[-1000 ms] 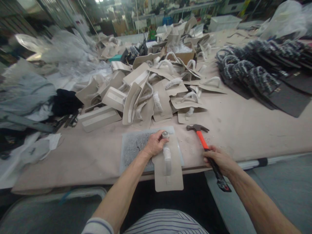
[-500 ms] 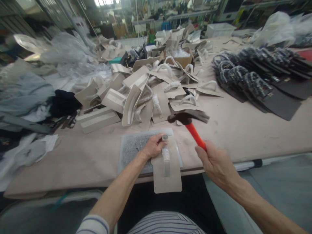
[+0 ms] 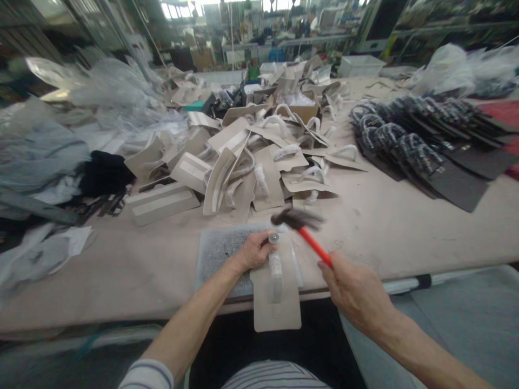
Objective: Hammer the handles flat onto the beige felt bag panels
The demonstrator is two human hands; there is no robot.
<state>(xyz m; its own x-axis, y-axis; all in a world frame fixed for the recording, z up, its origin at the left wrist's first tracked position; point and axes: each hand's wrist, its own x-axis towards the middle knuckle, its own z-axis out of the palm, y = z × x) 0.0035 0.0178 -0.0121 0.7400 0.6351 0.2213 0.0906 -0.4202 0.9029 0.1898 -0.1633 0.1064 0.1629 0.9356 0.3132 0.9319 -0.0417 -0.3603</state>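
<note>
Hammer: hammer [image 3: 302, 227] with an orange handle is gripped in the right hand [image 3: 352, 292], fingers wrapped round the lower handle; its dark head, blurred, hangs just above and to the right of the punch
Punch: small metal cylinder [image 3: 274, 237] stands upright, pinched between thumb and fingers of the left hand [image 3: 252, 253], its foot on the top end of the beige piece
Beige piece: flat beige panel [image 3: 277, 294] with a wrapped strap handle down its middle lies partly on the grey pad [image 3: 219, 254] and overhangs the edge of the table [image 3: 405, 227]
Handling: hammer looks head-heavy and rigid, best held low on the handle as here; the cylinder seems small, hard and smooth, apt to slip or tip unless held near its base; the panel looks light, stiff enough to hold its shape yet bendable
Surroundings: heap of like beige pieces [image 3: 251, 156] behind, dark pieces [image 3: 421, 151] stacked to the right
Hard to make out: hammer face and what sits under the cylinder; lower handle is hidden in the fist; the background is blurred
</note>
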